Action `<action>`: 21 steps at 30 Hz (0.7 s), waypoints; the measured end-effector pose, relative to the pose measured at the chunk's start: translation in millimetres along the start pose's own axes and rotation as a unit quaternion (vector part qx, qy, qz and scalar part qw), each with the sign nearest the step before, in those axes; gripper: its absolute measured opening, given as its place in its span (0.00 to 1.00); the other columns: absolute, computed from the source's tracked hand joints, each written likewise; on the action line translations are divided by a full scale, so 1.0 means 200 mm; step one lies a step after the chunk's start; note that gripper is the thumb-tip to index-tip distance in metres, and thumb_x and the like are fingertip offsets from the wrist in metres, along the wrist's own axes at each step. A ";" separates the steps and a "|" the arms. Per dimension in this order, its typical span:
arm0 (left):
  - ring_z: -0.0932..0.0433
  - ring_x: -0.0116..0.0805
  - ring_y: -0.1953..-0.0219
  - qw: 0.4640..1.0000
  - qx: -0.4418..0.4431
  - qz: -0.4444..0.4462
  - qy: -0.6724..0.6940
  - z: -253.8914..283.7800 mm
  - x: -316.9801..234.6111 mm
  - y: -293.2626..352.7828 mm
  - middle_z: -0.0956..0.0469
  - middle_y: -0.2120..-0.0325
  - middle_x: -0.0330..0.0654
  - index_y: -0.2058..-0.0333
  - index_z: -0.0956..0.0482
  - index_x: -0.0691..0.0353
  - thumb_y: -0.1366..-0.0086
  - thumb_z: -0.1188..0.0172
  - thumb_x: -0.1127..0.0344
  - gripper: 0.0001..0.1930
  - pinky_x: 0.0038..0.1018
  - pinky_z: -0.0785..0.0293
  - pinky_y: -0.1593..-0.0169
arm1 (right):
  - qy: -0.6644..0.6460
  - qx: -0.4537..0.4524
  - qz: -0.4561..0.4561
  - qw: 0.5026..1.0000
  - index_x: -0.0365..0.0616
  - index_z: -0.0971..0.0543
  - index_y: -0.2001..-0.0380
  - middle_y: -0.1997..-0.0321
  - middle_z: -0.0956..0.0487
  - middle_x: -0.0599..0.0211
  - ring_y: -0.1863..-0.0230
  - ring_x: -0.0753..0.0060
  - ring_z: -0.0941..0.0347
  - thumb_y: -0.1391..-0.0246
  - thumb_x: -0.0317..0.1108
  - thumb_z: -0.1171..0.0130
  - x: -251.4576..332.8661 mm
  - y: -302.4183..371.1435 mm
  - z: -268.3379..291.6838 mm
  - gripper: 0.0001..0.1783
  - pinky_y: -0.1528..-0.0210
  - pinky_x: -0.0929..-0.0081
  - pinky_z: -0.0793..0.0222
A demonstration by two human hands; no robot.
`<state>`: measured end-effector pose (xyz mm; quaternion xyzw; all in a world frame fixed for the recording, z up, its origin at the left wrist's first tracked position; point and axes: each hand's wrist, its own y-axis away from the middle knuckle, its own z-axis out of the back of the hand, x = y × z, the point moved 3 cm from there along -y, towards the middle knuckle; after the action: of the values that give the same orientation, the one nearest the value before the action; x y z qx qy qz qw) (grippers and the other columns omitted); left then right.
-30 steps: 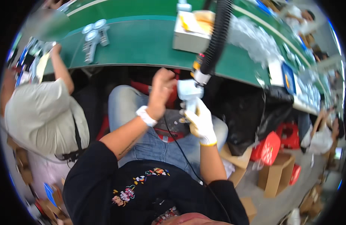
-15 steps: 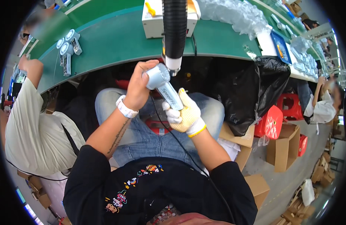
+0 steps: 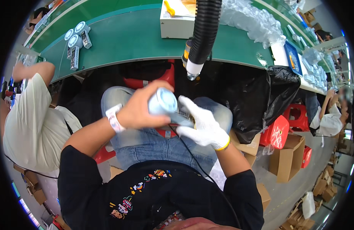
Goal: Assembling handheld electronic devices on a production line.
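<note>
Above my lap I hold a pale blue handheld fan (image 3: 160, 102), its round head in my bare left hand (image 3: 137, 108). My left fingers wrap the head from behind, the thumb lying below it. The white-gloved right hand (image 3: 204, 126) is round the handle end, fingers on the upper side and thumb beneath. Dark parts show along the handle's upper side, partly hidden by the glove and blurred. Just beyond my hands hangs a tool with a black ribbed sleeve (image 3: 206, 34), a white collar and a metal tip (image 3: 192, 76), apart from the fan.
Several similar fans (image 3: 75, 41) with exposed handle insides stand on the green bench (image 3: 123, 42) at left. A white box (image 3: 177, 27) sits behind the hanging tool. Clear plastic bags (image 3: 248, 21), a blue tray (image 3: 292, 58), a black bag (image 3: 278, 86) and red stools (image 3: 276, 132) are at right. A co-worker's arm (image 3: 38, 78) is at left.
The fan has come closer to me, away from the tool tip, and turned over so its printed side no longer shows. My right hand has turned with it. The tool appears further right.
</note>
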<state>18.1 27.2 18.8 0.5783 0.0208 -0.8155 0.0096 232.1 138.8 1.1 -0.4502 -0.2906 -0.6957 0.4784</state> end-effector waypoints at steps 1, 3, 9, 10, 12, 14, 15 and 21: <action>0.17 0.41 0.48 0.998 0.005 -0.049 -0.034 -0.05 -0.03 0.03 0.21 0.48 0.46 0.41 0.28 0.60 0.52 0.21 0.61 0.39 0.37 0.22 0.45 | -0.070 0.054 -0.002 0.996 0.36 0.29 0.34 0.49 0.17 0.45 0.48 0.49 0.17 0.51 0.35 0.29 -0.04 0.00 -0.02 0.41 0.45 0.63 0.23; 0.16 0.44 0.50 0.990 0.005 -0.127 -0.053 -0.21 -0.01 0.15 0.18 0.53 0.48 0.44 0.26 0.61 0.55 0.20 0.64 0.38 0.36 0.21 0.46 | -0.088 0.134 -0.006 0.987 0.41 0.24 0.38 0.52 0.16 0.45 0.51 0.46 0.16 0.50 0.37 0.30 -0.11 0.05 -0.10 0.34 0.48 0.62 0.21; 0.16 0.42 0.51 0.992 -0.043 -0.118 0.002 -0.37 0.27 0.33 0.16 0.58 0.46 0.46 0.25 0.61 0.56 0.19 0.66 0.36 0.35 0.22 0.46 | 0.120 0.154 -0.054 0.979 0.45 0.21 0.41 0.63 0.15 0.45 0.57 0.50 0.14 0.50 0.43 0.30 -0.13 0.06 -0.19 0.32 0.52 0.62 0.20; 0.16 0.41 0.51 0.996 -0.056 -0.076 0.001 -0.35 0.32 0.33 0.16 0.57 0.46 0.45 0.26 0.61 0.56 0.19 0.66 0.37 0.35 0.22 0.46 | 0.096 0.163 -0.059 0.980 0.45 0.21 0.41 0.61 0.15 0.45 0.56 0.49 0.14 0.50 0.43 0.30 -0.12 0.02 -0.17 0.33 0.51 0.61 0.20; 0.17 0.40 0.52 0.995 -0.092 -0.012 0.044 -0.24 0.41 0.26 0.18 0.55 0.45 0.45 0.26 0.61 0.55 0.19 0.64 0.38 0.36 0.22 0.46 | 0.048 0.177 -0.068 0.981 0.44 0.21 0.41 0.57 0.16 0.45 0.54 0.49 0.15 0.51 0.44 0.30 -0.08 -0.09 -0.08 0.34 0.49 0.60 0.20; 0.19 0.38 0.51 0.980 -0.181 -0.034 0.076 -0.05 0.38 0.21 0.20 0.54 0.45 0.42 0.28 0.60 0.54 0.18 0.61 0.40 0.36 0.23 0.45 | -0.013 0.037 0.037 0.999 0.43 0.21 0.42 0.48 0.19 0.45 0.46 0.45 0.19 0.53 0.44 0.30 0.03 -0.22 0.13 0.34 0.41 0.58 0.23; 0.21 0.36 0.51 0.964 -0.244 -0.083 0.061 0.08 0.34 0.16 0.21 0.54 0.44 0.39 0.30 0.60 0.53 0.18 0.61 0.43 0.36 0.24 0.44 | 0.014 -0.022 0.041 0.999 0.41 0.21 0.42 0.41 0.22 0.45 0.38 0.42 0.25 0.53 0.42 0.30 0.10 -0.31 0.33 0.34 0.33 0.54 0.30; 0.16 0.34 0.60 0.838 -0.505 -0.142 0.151 1.13 0.51 -0.67 0.20 0.49 0.44 0.30 0.37 0.52 0.22 0.47 0.50 0.27 0.24 0.24 0.71 | 0.568 -0.496 0.027 0.656 0.46 0.16 0.52 0.42 0.21 0.47 0.38 0.42 0.27 0.47 0.39 0.32 -0.41 -0.46 1.67 0.19 0.32 0.51 0.35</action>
<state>-234.0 152.1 -0.3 0.6002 0.5127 -0.5865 0.1814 274.5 485.4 70.9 -0.1452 0.4385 -0.8435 0.2740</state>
